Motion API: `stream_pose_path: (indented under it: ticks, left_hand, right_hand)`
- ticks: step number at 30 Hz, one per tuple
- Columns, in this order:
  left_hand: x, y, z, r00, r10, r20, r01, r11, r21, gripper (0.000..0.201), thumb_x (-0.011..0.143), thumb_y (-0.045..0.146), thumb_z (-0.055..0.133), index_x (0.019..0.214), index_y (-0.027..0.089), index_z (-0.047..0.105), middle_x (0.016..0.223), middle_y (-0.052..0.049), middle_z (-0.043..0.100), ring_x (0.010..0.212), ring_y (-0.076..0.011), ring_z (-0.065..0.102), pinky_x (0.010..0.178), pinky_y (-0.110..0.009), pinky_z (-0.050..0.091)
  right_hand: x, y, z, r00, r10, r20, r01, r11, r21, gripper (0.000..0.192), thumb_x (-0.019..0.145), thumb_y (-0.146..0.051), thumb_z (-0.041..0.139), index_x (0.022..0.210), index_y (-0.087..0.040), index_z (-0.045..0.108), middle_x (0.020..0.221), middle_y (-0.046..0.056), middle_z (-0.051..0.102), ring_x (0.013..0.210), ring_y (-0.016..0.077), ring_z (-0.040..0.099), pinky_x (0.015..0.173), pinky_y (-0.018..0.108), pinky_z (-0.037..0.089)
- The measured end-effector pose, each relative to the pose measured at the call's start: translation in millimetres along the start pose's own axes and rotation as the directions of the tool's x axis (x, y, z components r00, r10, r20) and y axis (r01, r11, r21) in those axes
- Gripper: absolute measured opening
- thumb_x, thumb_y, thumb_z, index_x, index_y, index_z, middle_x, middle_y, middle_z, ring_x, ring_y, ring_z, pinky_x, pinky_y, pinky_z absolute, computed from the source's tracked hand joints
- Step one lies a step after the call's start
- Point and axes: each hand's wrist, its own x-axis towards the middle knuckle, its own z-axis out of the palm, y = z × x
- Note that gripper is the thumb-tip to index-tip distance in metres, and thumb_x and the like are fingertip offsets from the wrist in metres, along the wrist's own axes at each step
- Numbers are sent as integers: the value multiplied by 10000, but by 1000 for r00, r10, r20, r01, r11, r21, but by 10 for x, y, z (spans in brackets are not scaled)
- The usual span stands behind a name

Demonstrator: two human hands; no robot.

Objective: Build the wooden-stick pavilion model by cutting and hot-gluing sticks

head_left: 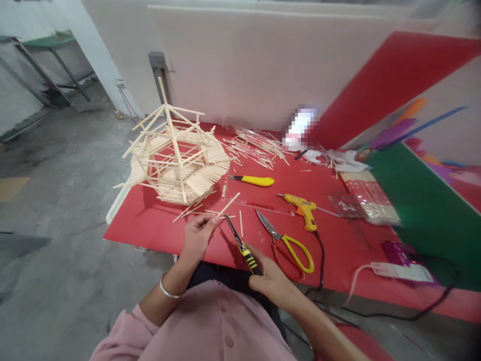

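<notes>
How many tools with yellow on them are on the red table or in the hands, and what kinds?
Pliers, yellow-and-black handle, held in the right hand: 1
Scissors, yellow handles: 1
Glue gun, yellow: 1
Utility knife, yellow: 1
Total: 4
The left hand holds a thin wooden stick, not a tool.

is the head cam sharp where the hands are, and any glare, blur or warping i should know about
Head view: the left hand with its thin stick and the right hand on the cutter are fairly sharp under soft, even light with faint shadows; a bright pixelated patch sits at the back of the red table; the edges smear and straight lines bow toward the corners.
</notes>
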Motion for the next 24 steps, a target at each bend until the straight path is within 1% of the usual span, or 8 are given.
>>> stream_pose_path:
  ticks: [2,4,6,9,14,19,24]
  left_hand:
    - [-34,26,29,998,43,46,-45,998,38,236,706,388,721,720,153,712,622,-13,649,559,-112,547,562,-240,452]
    - [-58,40,51,992,67,106,-76,994,76,225,719,376,705,690,153,701,660,-33,676,612,-140,591,621,-266,481]
    - [-70,43,62,986,84,142,-100,989,107,220,732,365,689,669,154,686,660,-38,676,622,-149,602,635,-275,488]
    - [-75,44,68,980,122,158,-146,978,149,184,739,336,675,680,161,679,652,-27,661,608,-145,591,613,-265,480]
    - [-82,55,81,964,185,191,-227,946,231,168,763,288,635,646,169,659,633,-17,632,610,-144,569,574,-249,454]
    - [-78,99,86,939,252,235,-316,900,300,160,783,246,611,649,173,658,616,-13,614,607,-145,557,563,-248,435]
    - [-118,173,73,905,307,294,-403,842,359,202,829,229,578,645,172,636,616,-6,591,604,-135,540,572,-244,426]
  right_hand:
    - [26,-66,-4,996,-81,-28,77,988,-137,763,537,-138,476,1298,-191,492,1248,69,593,1176,268,528,1053,421,374]
    - [51,-88,3,991,-118,-57,102,968,-229,758,552,-128,473,1307,-194,477,1257,80,582,1182,262,529,1052,416,377]
    - [67,-78,7,988,-131,-79,103,952,-289,759,561,-125,477,1318,-182,460,1264,97,569,1179,265,531,1043,420,387]
    - [66,-45,-9,984,-151,-99,106,927,-359,767,557,-110,473,1321,-176,448,1287,108,554,1199,269,513,1054,431,375]
    - [41,-14,-46,977,-199,-81,148,897,-417,776,567,-105,467,1339,-180,424,1324,110,532,1239,270,482,1076,436,352]
    - [42,-23,-18,977,-200,-74,153,900,-407,783,575,-118,464,1354,-168,397,1322,115,526,1240,263,486,1075,426,356]
    - [42,18,32,962,-246,-121,183,905,-385,786,567,-112,459,1345,-186,366,1322,109,522,1231,262,497,1060,416,375]
